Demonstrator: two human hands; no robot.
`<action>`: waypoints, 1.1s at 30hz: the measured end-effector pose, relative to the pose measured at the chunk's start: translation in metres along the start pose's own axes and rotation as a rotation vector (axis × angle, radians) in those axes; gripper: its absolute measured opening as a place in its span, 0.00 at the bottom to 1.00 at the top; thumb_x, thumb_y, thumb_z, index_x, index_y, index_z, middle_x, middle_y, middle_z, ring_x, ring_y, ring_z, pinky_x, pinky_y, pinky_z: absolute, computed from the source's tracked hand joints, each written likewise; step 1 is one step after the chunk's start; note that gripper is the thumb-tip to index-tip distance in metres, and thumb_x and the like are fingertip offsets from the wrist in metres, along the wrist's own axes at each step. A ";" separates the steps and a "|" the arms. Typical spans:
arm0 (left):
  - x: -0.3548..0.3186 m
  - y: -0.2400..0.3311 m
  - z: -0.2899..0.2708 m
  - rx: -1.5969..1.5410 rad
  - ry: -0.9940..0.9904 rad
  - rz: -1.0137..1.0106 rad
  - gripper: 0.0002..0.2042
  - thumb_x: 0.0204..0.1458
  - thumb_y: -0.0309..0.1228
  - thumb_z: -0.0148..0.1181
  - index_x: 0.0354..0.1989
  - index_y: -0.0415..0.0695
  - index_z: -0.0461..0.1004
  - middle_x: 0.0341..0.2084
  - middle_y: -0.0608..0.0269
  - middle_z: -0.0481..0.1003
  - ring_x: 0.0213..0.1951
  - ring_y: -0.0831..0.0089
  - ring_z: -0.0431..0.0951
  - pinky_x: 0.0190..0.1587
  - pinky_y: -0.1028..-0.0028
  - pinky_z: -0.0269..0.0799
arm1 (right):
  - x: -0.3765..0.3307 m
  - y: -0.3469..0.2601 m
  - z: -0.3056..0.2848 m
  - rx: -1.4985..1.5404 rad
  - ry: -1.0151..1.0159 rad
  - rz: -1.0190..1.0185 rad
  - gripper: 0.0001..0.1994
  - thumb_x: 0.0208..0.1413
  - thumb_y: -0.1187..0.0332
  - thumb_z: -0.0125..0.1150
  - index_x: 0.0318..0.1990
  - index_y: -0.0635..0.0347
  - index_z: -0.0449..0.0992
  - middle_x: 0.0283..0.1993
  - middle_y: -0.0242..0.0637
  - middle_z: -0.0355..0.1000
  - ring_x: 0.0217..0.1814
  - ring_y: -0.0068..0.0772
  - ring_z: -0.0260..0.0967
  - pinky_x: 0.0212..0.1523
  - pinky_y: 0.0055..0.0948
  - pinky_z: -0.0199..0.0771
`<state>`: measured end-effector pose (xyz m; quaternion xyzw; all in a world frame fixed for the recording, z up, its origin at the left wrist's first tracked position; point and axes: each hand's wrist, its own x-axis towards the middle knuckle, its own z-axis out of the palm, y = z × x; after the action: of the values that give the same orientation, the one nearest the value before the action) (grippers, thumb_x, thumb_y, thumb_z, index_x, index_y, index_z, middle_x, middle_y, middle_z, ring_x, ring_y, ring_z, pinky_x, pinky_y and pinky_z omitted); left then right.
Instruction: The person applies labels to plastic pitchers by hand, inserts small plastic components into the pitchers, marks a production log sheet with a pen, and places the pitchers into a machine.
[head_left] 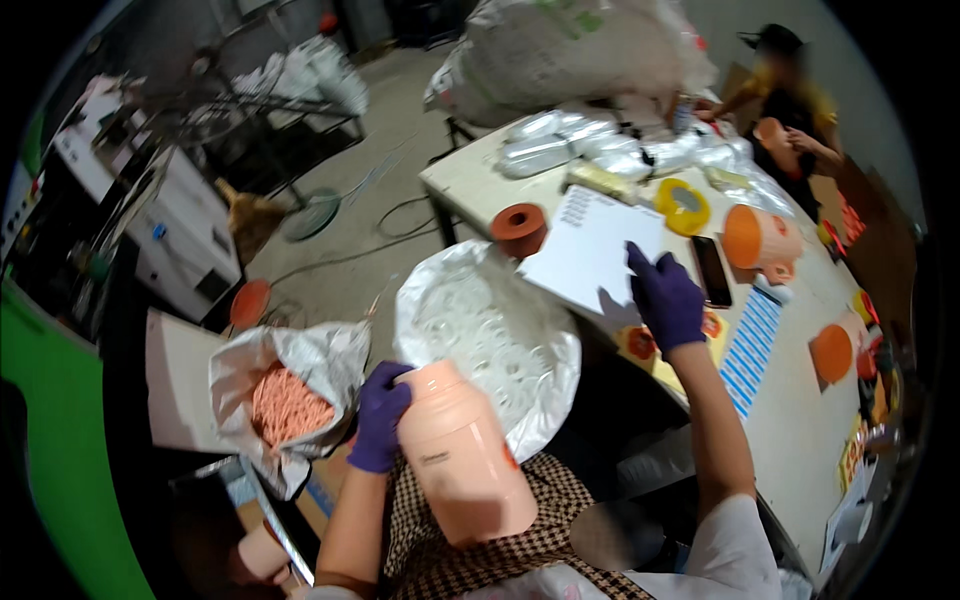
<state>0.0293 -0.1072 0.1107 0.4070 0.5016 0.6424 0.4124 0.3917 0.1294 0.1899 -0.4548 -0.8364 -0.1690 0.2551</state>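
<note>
My left hand (380, 415), in a purple glove, grips the neck of a peach plastic jug (458, 450). The jug is tilted over my lap and carries a small dark print and an orange-red mark. My right hand (667, 298), also gloved in purple, is at the right edge of a white sheet or pad (590, 250) on the table. Its fingers are apart and nothing shows in them; a shadow falls on the sheet. Whether the fingertips touch it I cannot tell. Close by are a dark phone (712, 272) and a blue-and-white striped sheet (752, 340).
On the table (470, 185) are brown tape (519, 230), yellow tape (682, 207) and orange-ended jugs (762, 240). A white sack (425, 300) of clear round pieces stands before me; a sack of pink pellets (288, 408) is at left. Another person (790, 110) holds a peach piece at far right.
</note>
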 end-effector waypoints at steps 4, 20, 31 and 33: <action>-0.001 0.009 -0.018 -0.311 0.091 0.216 0.19 0.57 0.47 0.62 0.39 0.42 0.71 0.36 0.63 0.74 0.40 0.72 0.74 0.49 0.66 0.73 | -0.002 -0.036 -0.011 0.177 0.021 -0.113 0.34 0.52 0.56 0.67 0.68 0.44 0.65 0.65 0.47 0.63 0.65 0.54 0.61 0.62 0.49 0.63; 0.023 -0.032 0.076 -0.535 -0.113 0.235 0.21 0.68 0.33 0.41 0.69 0.46 0.61 0.59 0.61 0.72 0.61 0.64 0.70 0.66 0.53 0.62 | -0.209 -0.097 0.006 1.326 -0.149 0.462 0.20 0.63 0.73 0.56 0.63 0.62 0.70 0.62 0.39 0.72 0.64 0.29 0.68 0.67 0.31 0.65; -0.084 -0.103 0.109 -0.094 -0.662 -0.265 0.17 0.59 0.32 0.59 0.54 0.37 0.72 0.41 0.55 0.79 0.39 0.66 0.79 0.46 0.71 0.77 | -0.161 0.150 -0.073 1.658 0.758 0.911 0.25 0.60 0.69 0.65 0.63 0.55 0.63 0.56 0.34 0.70 0.56 0.35 0.71 0.53 0.37 0.77; -0.079 -0.114 0.118 -0.074 -0.681 -0.435 0.17 0.61 0.32 0.57 0.55 0.36 0.71 0.44 0.53 0.78 0.40 0.65 0.79 0.47 0.71 0.76 | -0.159 0.202 -0.057 1.499 0.783 0.815 0.27 0.59 0.63 0.66 0.62 0.57 0.62 0.55 0.38 0.69 0.54 0.41 0.71 0.54 0.37 0.75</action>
<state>0.1791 -0.1269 0.0099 0.4658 0.3875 0.3862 0.6955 0.6506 0.0994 0.1539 -0.3405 -0.3578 0.3755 0.7842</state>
